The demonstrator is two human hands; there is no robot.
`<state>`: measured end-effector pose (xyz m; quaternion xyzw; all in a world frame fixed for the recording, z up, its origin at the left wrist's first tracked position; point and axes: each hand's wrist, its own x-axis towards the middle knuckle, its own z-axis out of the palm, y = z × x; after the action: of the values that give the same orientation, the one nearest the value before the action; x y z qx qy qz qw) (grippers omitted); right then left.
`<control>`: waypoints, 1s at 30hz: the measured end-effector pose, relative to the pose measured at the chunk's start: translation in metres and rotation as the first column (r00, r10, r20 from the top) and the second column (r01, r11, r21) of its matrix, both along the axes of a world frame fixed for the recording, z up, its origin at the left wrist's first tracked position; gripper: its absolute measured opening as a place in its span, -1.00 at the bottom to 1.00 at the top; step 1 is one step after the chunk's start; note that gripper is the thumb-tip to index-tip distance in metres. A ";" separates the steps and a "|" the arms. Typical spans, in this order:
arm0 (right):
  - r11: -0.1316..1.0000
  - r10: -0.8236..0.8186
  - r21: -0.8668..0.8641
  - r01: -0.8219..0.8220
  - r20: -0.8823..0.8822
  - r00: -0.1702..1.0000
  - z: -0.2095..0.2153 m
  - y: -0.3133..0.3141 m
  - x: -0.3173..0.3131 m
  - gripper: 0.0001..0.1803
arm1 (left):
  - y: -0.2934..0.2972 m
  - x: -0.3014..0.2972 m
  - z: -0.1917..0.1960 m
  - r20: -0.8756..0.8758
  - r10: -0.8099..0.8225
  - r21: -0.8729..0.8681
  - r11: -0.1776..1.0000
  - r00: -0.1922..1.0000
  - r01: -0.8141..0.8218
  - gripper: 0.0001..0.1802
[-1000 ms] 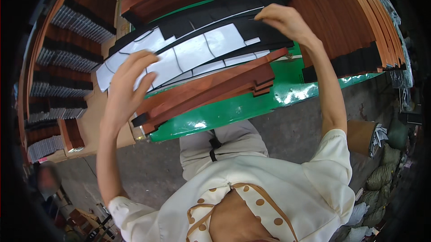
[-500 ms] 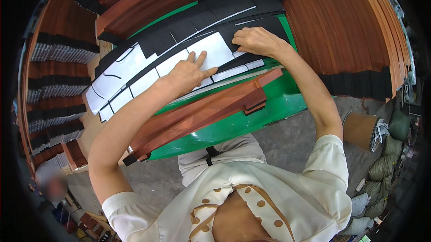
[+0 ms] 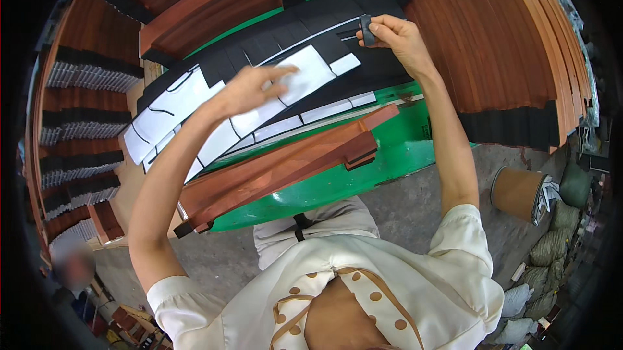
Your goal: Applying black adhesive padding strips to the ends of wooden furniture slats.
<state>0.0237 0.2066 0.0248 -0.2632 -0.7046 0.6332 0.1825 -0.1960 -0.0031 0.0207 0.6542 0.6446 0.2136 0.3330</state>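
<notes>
Between the thumb and fingers of my right hand is a small black strip, raised over the black sheets at the far side. My left hand hovers over or rests on a white-backed sheet scored across by dark lines; its fingers are stretched out and smeared by motion. That sheet lies slanted across other black sheets. More white-faced pieces lie to its left. Two reddish-brown wooden boards lie crossed along the near side of the green table.
Stacked wooden boards with black ends stand at the far left and right. More black-ended stacks fill the left side. A brown drum-shaped container and sacks are on the floor at right.
My right hand has lifted away from the sheets with a small black strip in it. The white-backed sheet has swung to a steeper slant, and my left hand has moved up and left.
</notes>
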 end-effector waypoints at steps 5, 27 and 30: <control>0.667 -0.040 0.729 0.155 -0.173 0.984 0.054 -0.054 0.016 -0.86 | 0.006 0.037 0.071 -0.233 0.259 0.450 0.883 0.937 -0.132 -0.80; 0.522 0.311 0.853 -0.011 -0.178 0.934 0.077 -0.095 0.076 -0.75 | -0.040 0.147 0.099 -0.218 0.298 0.599 0.793 0.930 -0.114 -0.71; 0.544 0.260 0.839 -0.022 -0.143 0.955 0.072 -0.083 0.084 -0.76 | -0.041 0.153 0.085 -0.248 0.421 0.620 0.761 0.872 -0.191 -0.57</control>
<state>0.1080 0.1234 0.0964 -0.0061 -0.9089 0.2672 0.3200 -0.0426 -0.0442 0.1060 0.6353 0.6998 0.3228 -0.0500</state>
